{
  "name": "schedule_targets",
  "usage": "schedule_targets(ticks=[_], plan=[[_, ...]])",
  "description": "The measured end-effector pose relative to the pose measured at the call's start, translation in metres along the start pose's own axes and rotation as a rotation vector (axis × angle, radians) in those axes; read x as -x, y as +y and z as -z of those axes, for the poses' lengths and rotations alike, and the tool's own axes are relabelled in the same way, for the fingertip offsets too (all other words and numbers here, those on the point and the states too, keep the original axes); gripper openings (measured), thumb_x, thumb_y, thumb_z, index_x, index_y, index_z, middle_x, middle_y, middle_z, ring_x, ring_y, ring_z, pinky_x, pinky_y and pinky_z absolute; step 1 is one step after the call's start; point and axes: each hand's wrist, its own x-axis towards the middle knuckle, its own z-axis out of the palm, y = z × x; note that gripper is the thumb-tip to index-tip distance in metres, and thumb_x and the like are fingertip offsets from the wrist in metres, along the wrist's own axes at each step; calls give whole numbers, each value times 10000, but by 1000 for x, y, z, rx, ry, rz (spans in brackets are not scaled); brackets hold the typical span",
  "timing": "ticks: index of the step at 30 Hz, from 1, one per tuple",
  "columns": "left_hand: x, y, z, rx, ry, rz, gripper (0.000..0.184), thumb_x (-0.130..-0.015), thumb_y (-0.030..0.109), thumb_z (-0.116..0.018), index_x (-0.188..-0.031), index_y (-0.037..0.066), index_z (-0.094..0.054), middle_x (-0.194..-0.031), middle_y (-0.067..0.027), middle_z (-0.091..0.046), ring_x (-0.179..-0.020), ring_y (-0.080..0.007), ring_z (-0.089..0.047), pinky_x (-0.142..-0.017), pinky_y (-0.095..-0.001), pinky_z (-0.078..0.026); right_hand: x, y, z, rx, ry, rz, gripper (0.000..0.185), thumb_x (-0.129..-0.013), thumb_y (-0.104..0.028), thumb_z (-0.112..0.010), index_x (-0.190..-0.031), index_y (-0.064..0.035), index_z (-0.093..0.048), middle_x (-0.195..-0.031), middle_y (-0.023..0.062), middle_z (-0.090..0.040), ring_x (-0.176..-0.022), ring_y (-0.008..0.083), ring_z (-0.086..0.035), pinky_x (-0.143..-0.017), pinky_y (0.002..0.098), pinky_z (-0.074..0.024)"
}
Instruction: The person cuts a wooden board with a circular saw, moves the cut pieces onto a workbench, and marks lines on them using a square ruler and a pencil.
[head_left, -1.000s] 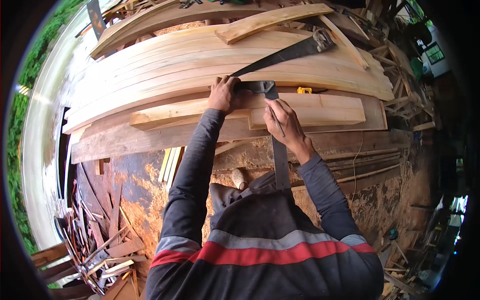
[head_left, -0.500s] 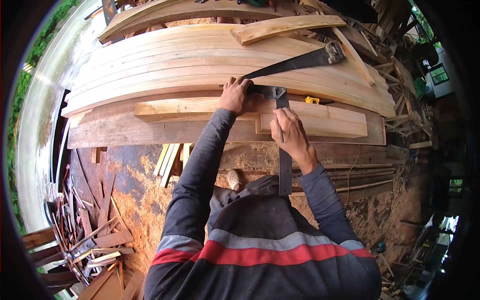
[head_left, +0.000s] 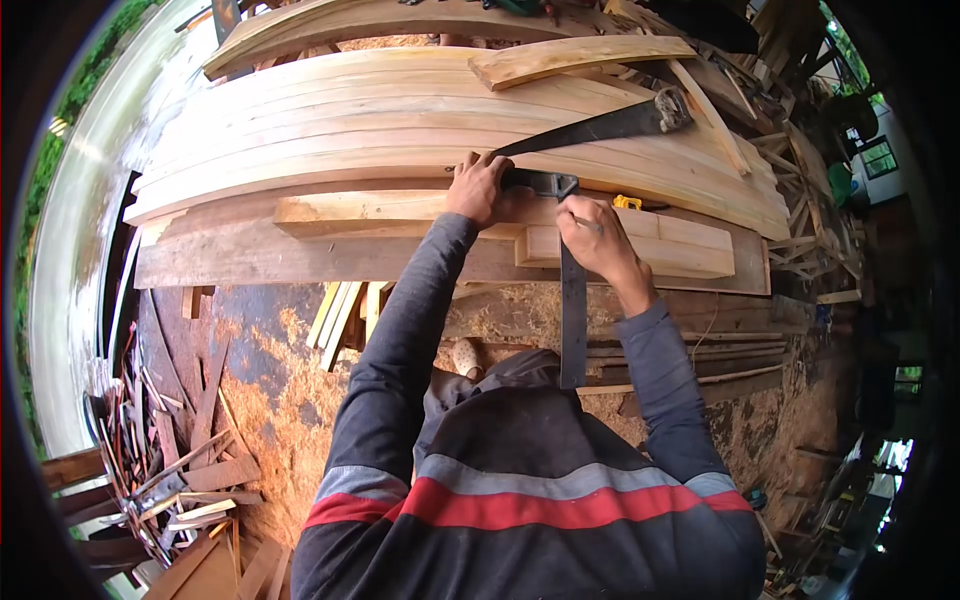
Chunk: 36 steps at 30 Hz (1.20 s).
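Note:
My left hand (head_left: 478, 190) is wrapped round the short arm of a dark metal square (head_left: 573, 325), on top of a light wooden beam (head_left: 370, 207). The square's long blade crosses the beam and hangs over its near side toward my lap. My right hand (head_left: 598, 236) is closed on a thin pencil (head_left: 590, 226) beside the square's corner, over a shorter wooden block (head_left: 690, 256). A handsaw (head_left: 600, 127) lies on the boards just beyond my hands. Behind the beam, to the right of my right hand, is a yellow tape measure (head_left: 627, 202).
Long pale boards (head_left: 330, 125) lie side by side beyond the beam, with a curved plank (head_left: 580, 58) across them. Wood offcuts (head_left: 190, 490) are heaped at the lower left. Sawdust (head_left: 300, 420) covers the ground, and a shoe (head_left: 466, 356) shows below the bench.
The view has shifted, so the boards and square appear farther right. My right hand has moved up the square's blade toward its corner, and the pencil has tilted from near upright to flatter.

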Motion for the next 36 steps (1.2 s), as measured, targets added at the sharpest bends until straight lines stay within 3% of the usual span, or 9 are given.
schedule_targets(ticks=[2,3,4,6,12,14,15,18,36], plan=[[-2,-1,-1,26,-6,-14,566,-803,541,-772,-1134,92,-679,-1111,-132,-656,-1090,-367,-567,-971,-473,-460,2,1,13,123,-305,35,195,-871,-97,-544,-933,55,-649,-894,310,-660,-851,481,-654,-720,495,-536],[0,-2,-2,25,-11,-22,566,-803,541,-772,-1134,92,-679,-1111,-132,-656,-1090,-367,-567,-971,-473,-460,1,-16,25,18,-287,-161,221,-925,-115,-583,-1018,59,-683,-871,224,-710,-796,301,-710,-751,389,-556],[0,-2,-3,15,4,-29,567,-802,544,-773,-1128,90,-682,-1109,-132,-657,-1087,-367,-568,-968,-473,-462,7,-25,30,19,-275,-169,221,-925,-115,-583,-1018,59,-683,-871,224,-710,-796,301,-710,-751,389,-556],[-2,-1,-4,9,21,-38,568,-800,548,-774,-1122,89,-684,-1107,-133,-658,-1084,-367,-569,-964,-473,-464,21,-35,35,-186,281,-223,265,-1009,-177,-559,-1118,22,-695,-924,146,-735,-852,208,-706,-781,334,-541],[-4,-1,2,28,-20,-17,531,-792,494,-805,-1116,87,-695,-1096,-153,-662,-1078,-372,-585,-968,-462,-461,167,-19,-15,-225,467,-463,293,-1085,-263,-515,-1133,3,-628,-900,105,-661,-848,139,-608,-759,318,-507],[-8,-8,4,34,-57,-63,522,-785,460,-817,-1125,84,-694,-1081,-162,-672,-1091,-367,-589,-956,-455,-468,207,-31,-33,-622,348,-995,337,-1088,-327,-506,-1089,-15,-633,-880,44,-616,-802,118,-553,-739,317,-486],[-9,-10,7,3,-73,-71,549,-781,497,-810,-1124,84,-692,-1086,-167,-678,-1092,-367,-597,-949,-461,-470,210,-49,-32,-396,255,-874,363,-1088,-351,-503,-1041,-14,-628,-835,19,-598,-792,97,-543,-735,303,-472],[-15,-27,19,-4,-170,-114,553,-755,481,-838,-1095,66,-706,-1032,-179,-710,-1051,-352,-624,-932,-448,-474,211,-84,-29,-963,-3,-1101,401,-1086,-379,-482,-1033,-9,-628,-792,27,-600,-697,89,-601,-557,261,-515],[11,-57,64,-30,-13,-39,469,-798,474,-800,-1009,65,-711,-981,-134,-685,-982,-336,-598,-939,-431,-426,199,-98,-72,-905,-211,-795,348,-1073,-290,-523,-914,9,-603,-640,91,-638,-492,144,-634,-453,310,-486]])
